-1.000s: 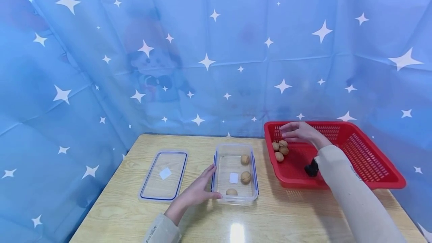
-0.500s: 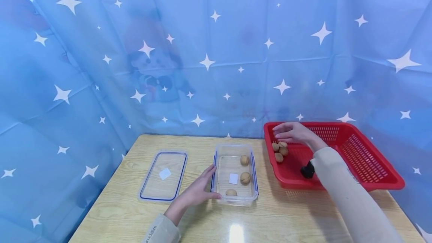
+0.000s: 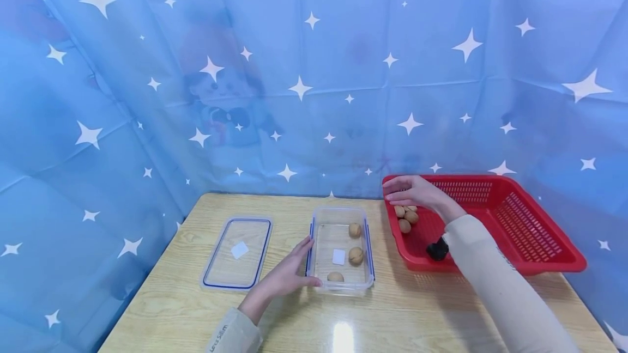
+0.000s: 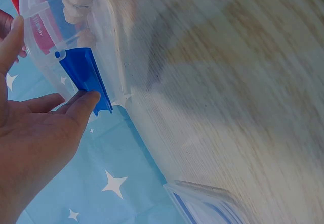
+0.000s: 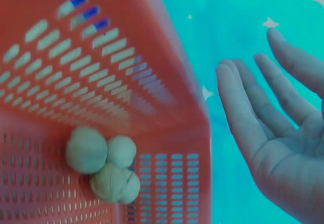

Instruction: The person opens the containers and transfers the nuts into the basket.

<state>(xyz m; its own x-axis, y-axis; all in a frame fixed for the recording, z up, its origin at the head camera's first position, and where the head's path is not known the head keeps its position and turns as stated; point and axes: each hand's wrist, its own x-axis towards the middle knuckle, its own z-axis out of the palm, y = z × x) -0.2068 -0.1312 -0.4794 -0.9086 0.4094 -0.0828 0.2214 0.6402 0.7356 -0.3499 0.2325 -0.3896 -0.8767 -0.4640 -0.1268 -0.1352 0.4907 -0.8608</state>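
My left hand (image 3: 284, 274) rests against the left side of a clear plastic food container (image 3: 326, 285), fingers along its wall and thumb at the near corner. In the left wrist view, fingertips touch its blue latch (image 4: 83, 72). Inside lie a walnut (image 3: 355, 230) at the back, a walnut (image 3: 355, 255) in the middle and another walnut (image 3: 336, 277) near the front. My right hand (image 3: 417, 192) hovers above the back left corner of a red basket (image 3: 539, 222), fingers loosely bent with nothing in them. Several walnuts (image 5: 87, 150) cluster in that basket corner.
A clear lid (image 3: 237, 255) with a blue seal lies left of the container on the wooden table (image 3: 167, 309). A white square (image 3: 339, 256) shows in the container. Behind the table hangs a blue star-patterned cloth (image 3: 343, 70).
My right hand has moved left over the basket toward its left rim. The left hand and the container stay where they were.
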